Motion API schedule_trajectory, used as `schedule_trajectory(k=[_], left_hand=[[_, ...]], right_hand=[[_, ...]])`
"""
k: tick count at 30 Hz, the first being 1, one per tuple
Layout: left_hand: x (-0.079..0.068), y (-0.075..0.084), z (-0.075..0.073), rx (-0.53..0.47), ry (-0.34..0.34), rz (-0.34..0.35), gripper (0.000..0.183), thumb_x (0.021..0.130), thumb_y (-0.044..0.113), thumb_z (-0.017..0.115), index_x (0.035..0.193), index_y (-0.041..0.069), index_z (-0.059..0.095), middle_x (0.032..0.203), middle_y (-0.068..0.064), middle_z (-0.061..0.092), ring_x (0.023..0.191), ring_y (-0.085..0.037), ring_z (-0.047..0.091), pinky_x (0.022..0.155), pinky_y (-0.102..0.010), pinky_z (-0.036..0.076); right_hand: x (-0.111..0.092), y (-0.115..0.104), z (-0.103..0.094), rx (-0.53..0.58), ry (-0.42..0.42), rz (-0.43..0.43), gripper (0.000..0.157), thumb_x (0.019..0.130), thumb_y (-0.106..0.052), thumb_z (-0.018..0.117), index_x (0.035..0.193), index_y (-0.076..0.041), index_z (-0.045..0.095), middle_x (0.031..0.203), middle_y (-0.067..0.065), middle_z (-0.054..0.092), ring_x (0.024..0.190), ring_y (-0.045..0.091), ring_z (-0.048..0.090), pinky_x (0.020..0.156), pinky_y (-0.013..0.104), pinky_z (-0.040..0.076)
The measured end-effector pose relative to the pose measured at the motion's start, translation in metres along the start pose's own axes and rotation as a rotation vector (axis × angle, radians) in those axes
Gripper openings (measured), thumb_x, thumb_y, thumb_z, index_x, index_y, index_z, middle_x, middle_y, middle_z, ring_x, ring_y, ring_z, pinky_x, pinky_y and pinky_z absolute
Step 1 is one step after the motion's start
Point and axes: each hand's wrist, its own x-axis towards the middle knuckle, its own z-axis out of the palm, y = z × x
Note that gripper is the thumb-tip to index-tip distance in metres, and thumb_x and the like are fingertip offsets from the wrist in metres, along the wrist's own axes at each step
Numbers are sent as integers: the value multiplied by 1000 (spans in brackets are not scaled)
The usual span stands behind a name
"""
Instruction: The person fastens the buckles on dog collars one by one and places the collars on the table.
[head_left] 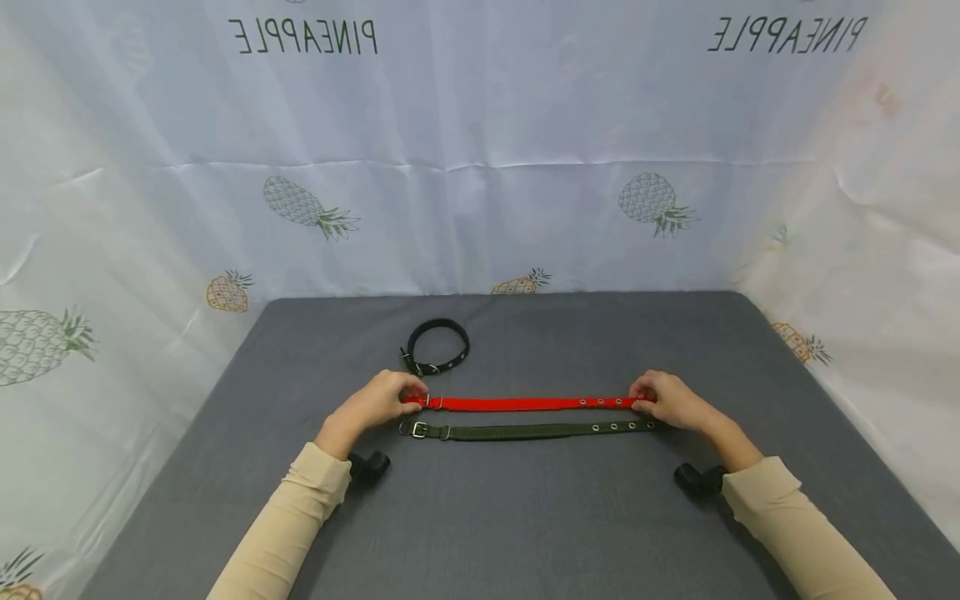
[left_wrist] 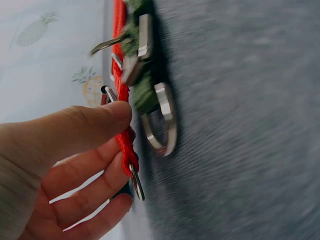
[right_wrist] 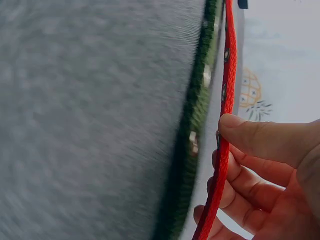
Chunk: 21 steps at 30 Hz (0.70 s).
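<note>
A red collar (head_left: 510, 405) is stretched out straight from side to side between both hands. At its buckle end, my left hand (head_left: 384, 397) pinches it between thumb and fingers; a metal ring shows below the fingers in the left wrist view. My right hand (head_left: 667, 400) pinches the end with the eyelet holes, as the red strap (right_wrist: 227, 100) in the right wrist view shows. Just nearer to me, a dark green collar (head_left: 517, 432) lies flat and parallel to the red one, its buckle (left_wrist: 145, 37) at the left. Neither hand holds the green collar.
A black collar (head_left: 467, 342), fastened into a loop, lies behind the red one, near the left hand. All lie on a grey table (head_left: 525, 517). A white curtain (head_left: 480, 108) with pineapple prints hangs behind and at both sides.
</note>
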Motion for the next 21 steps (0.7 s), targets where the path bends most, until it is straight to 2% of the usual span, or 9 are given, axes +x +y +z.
schedule_trajectory(k=[8, 15, 18, 21], left_hand=[[-4, 0, -10, -73, 5, 12, 21, 86, 8, 70, 106, 0, 71, 100, -13, 73, 86, -19, 66, 76, -31, 57], [-7, -5, -14, -91, 107, 67, 21, 88, 4, 68, 107, -1, 71, 102, -14, 72, 82, -16, 61, 67, -23, 51], [-8, -6, -15, -89, 148, 94, 20, 89, 2, 65, 107, -2, 71, 101, -15, 71, 85, -20, 64, 70, -31, 54], [-9, -5, -17, -102, 179, 91, 19, 90, 2, 63, 107, -2, 70, 100, -14, 71, 89, -24, 66, 77, -40, 56]], right_hand=[[0, -5, -11, -17, 12, -7, 6, 87, -6, 68, 90, -1, 66, 85, 7, 61, 70, 0, 49, 61, 22, 44], [-1, -10, -20, 22, -19, 10, 10, 92, -8, 62, 97, 1, 64, 88, 10, 66, 74, 6, 56, 62, 23, 47], [-1, -11, -23, 34, -7, 22, 13, 94, -9, 60, 99, 2, 64, 87, 11, 67, 72, 10, 57, 61, 23, 47], [-1, -12, -26, 42, 15, 29, 15, 94, -10, 60, 101, 3, 65, 86, 11, 68, 71, 15, 58, 61, 23, 46]])
